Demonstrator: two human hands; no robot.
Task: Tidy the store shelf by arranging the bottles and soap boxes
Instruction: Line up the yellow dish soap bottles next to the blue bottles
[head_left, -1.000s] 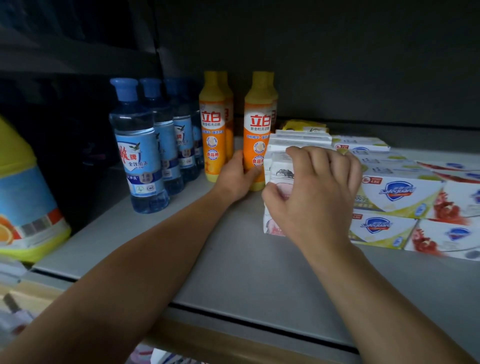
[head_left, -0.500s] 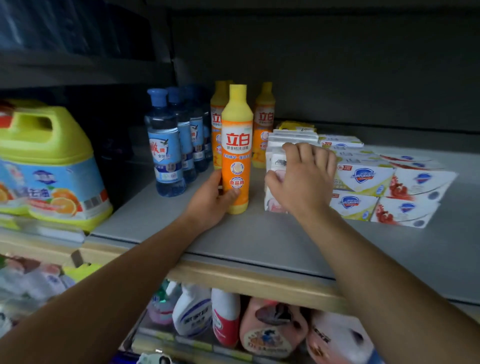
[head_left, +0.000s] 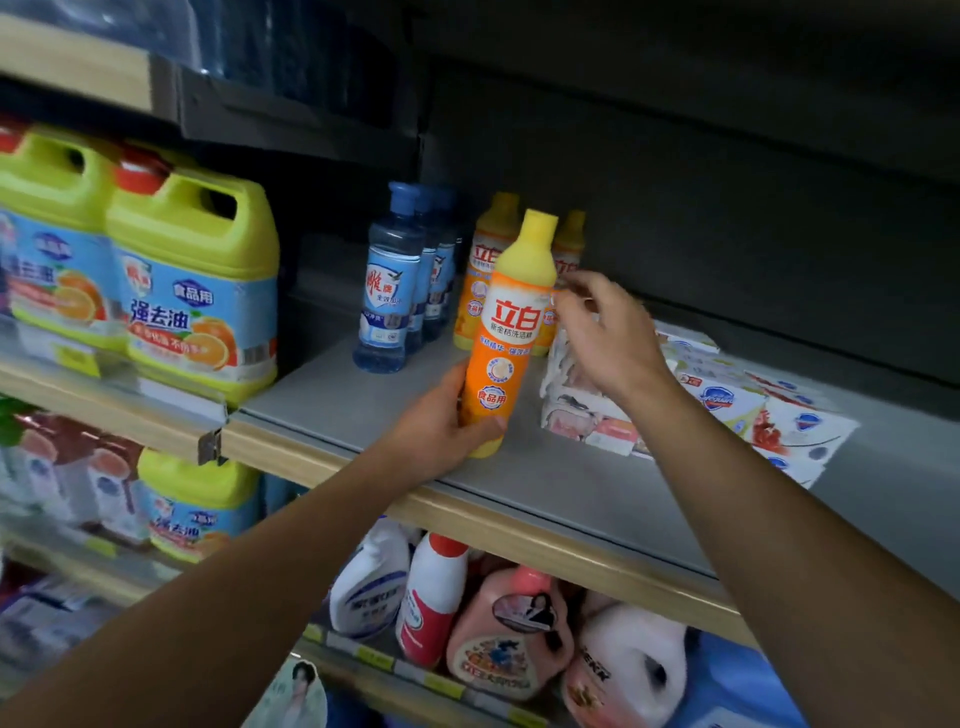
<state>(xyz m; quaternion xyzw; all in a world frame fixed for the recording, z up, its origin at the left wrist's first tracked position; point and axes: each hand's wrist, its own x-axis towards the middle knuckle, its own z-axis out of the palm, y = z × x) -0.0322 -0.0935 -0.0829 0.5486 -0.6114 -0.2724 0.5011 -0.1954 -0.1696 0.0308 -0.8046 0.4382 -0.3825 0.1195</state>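
Shelf (head_left: 332, 415), grey, wood-edged front.
Orange bottle (head_left: 501, 338), yellow cap: upright near the front edge, base in the left hand (head_left: 441, 426), grip clamped round its lower part.
Right hand (head_left: 605, 332): raised over the pink soap boxes (head_left: 582, 410), blurred, fingers loosely curled near the bottle's shoulder, grip apart, holding nothing.
Two more orange bottles (head_left: 480, 280): behind, toward the back.
Blue bottles (head_left: 387, 291): row to the left of these.
White soap boxes (head_left: 737, 400): lying flat, right of the pink ones.
Yellow jugs (head_left: 192, 280): neighbouring shelf, left.
Spray bottles (head_left: 374, 582): shelf below.
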